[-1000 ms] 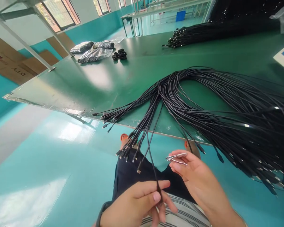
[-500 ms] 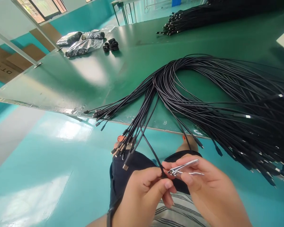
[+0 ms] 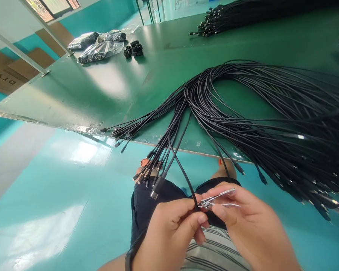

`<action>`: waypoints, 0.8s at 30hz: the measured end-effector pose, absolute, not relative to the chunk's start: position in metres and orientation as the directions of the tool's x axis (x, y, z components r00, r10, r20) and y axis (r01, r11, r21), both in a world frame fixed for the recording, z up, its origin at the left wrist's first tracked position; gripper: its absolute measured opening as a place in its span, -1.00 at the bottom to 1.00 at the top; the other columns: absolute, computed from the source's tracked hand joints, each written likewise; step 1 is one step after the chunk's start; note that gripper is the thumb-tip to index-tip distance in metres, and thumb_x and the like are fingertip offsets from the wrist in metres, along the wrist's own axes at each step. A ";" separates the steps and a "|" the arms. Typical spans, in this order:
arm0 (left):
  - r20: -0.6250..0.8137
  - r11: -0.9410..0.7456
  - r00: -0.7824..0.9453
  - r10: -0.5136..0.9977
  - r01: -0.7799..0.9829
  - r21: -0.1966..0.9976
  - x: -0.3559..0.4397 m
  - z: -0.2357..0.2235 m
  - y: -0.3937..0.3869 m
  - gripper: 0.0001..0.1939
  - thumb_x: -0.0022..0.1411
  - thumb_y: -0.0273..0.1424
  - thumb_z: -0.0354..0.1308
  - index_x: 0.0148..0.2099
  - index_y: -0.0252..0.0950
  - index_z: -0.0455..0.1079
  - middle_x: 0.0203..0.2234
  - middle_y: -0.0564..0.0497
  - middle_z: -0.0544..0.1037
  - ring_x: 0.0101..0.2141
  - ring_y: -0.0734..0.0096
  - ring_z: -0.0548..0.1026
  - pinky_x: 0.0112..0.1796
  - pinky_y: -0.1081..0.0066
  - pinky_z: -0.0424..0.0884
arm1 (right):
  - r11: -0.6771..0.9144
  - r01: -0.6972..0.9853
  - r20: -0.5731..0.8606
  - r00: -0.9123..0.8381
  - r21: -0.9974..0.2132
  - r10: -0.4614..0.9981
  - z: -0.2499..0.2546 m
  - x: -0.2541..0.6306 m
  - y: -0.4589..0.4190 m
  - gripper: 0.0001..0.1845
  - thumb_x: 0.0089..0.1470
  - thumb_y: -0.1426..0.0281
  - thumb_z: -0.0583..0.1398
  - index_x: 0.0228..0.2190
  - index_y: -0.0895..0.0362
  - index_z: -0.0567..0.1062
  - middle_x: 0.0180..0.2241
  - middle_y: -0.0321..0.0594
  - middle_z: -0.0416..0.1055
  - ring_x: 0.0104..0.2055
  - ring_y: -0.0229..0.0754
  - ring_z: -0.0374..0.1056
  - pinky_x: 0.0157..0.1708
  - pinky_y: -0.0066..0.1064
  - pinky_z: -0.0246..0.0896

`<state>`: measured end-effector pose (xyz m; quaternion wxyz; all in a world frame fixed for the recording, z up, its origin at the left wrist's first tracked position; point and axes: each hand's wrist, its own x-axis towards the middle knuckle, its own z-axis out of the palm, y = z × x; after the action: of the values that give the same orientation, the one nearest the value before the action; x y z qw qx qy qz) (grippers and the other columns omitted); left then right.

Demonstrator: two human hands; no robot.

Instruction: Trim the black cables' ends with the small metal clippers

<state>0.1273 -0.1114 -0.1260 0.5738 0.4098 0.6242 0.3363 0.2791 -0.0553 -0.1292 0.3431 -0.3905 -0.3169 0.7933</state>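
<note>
Only readable writing: "DTY", upside down on a cardboard sheet (image 3: 5, 79), far left of the hands, past the table edge. Ahead and left of the hands, on a green-topped work table (image 3: 59, 101): silvery plastic bags (image 3: 100, 48) lying together, with small black coils (image 3: 134, 48) just beside them. Left of the hands and below the table edge, teal floor (image 3: 45, 180).

Left hand (image 3: 166, 235) in a narrow pinch, thumb and fingers closed on one black cable (image 3: 185, 176) near its end; dark strap (image 3: 131, 256) around the wrist. Just above that hand, a metal-tipped cable plug (image 3: 154, 194) dangling among other loose ends over dark shorts (image 3: 155, 207). Striped shirt (image 3: 214, 256) below and between both hands.

Right hand (image 3: 251, 226) in a narrow grip on small metal nippers (image 3: 216, 199), tips right beside the pinched cable; contact hard to tell. Large black cable bundle (image 3: 243, 109) ahead and right of the hands, across the table and over its near edge. Second bundle (image 3: 237, 17) well ahead, at the table's far side.
</note>
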 end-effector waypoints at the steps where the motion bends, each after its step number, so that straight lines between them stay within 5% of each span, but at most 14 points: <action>1: -0.441 0.438 -0.004 0.898 0.126 0.890 0.128 -0.126 -0.111 -0.76 0.30 -0.32 0.10 -0.40 -0.27 0.44 -0.61 0.07 0.51 -0.54 0.46 0.47 -0.44 0.54 0.35 | -0.560 -0.299 -0.402 -0.451 -0.773 0.797 -0.129 0.279 -0.056 -0.96 0.07 0.30 0.33 -0.38 -0.02 0.59 -0.34 -0.28 0.56 -0.46 -0.21 0.50 -0.46 -0.39 0.50; 9: -0.551 0.551 0.004 0.834 -0.023 0.834 0.131 -0.128 -0.104 -0.91 0.14 -0.38 0.24 -0.37 -0.31 0.48 -0.61 0.07 0.52 -0.60 0.47 0.47 -0.49 0.50 0.36 | -0.525 -0.298 -0.431 -0.329 -0.797 0.840 -0.137 0.280 -0.059 -0.86 0.02 0.26 0.36 -0.37 0.04 0.57 -0.38 -0.22 0.57 -0.37 -0.17 0.51 -0.40 -0.41 0.48; 13: -0.624 0.590 -0.066 0.778 -0.263 0.763 0.132 -0.131 -0.103 -0.75 -0.03 -0.42 0.37 -0.44 -0.29 0.30 -0.64 0.09 0.53 -0.66 0.46 0.49 -0.59 0.52 0.39 | -0.504 -0.300 -0.418 -0.306 -0.810 0.855 -0.141 0.280 -0.058 -0.86 0.03 0.26 0.36 -0.35 0.02 0.55 -0.35 -0.25 0.55 -0.23 -0.12 0.53 -0.26 -0.40 0.48; 17: -0.607 0.563 -0.047 0.793 -0.324 0.761 0.131 -0.134 -0.107 -0.73 0.02 -0.40 0.38 -0.47 -0.30 0.30 -0.58 0.01 0.61 -0.57 0.39 0.57 -0.56 0.52 0.45 | -0.516 -0.308 -0.413 -0.342 -0.799 0.844 -0.145 0.281 -0.057 -0.91 0.07 0.28 0.33 -0.34 -0.02 0.54 -0.33 -0.29 0.54 -0.16 -0.12 0.51 -0.27 -0.41 0.46; 20: -0.524 0.510 0.031 0.851 -0.282 0.813 0.129 -0.132 -0.109 -0.88 0.14 -0.37 0.30 -0.34 -0.34 0.50 -0.36 -0.09 0.66 -0.40 0.33 0.62 -0.44 0.49 0.52 | -0.571 -0.330 -0.430 -0.412 -0.752 0.804 -0.146 0.283 -0.056 -0.89 0.07 0.27 0.33 -0.33 -0.01 0.54 -0.29 -0.25 0.56 -0.17 -0.10 0.50 -0.30 -0.36 0.46; 24: -0.375 0.400 0.172 0.911 -0.152 0.904 0.125 -0.125 -0.107 -0.70 0.33 -0.33 0.11 0.05 -0.25 0.50 -0.28 -0.09 0.64 -0.29 0.33 0.60 -0.32 0.45 0.54 | -0.605 -0.405 -0.401 -0.483 -0.686 0.778 -0.142 0.285 -0.055 -0.90 0.11 0.28 0.30 -0.31 0.01 0.54 -0.23 -0.16 0.57 -0.24 -0.09 0.49 -0.40 -0.30 0.46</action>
<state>0.1251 -0.1073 -0.1252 0.6671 0.3757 0.5051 0.3983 0.2849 -0.0551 -0.1415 0.3602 -0.3585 -0.2605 0.8209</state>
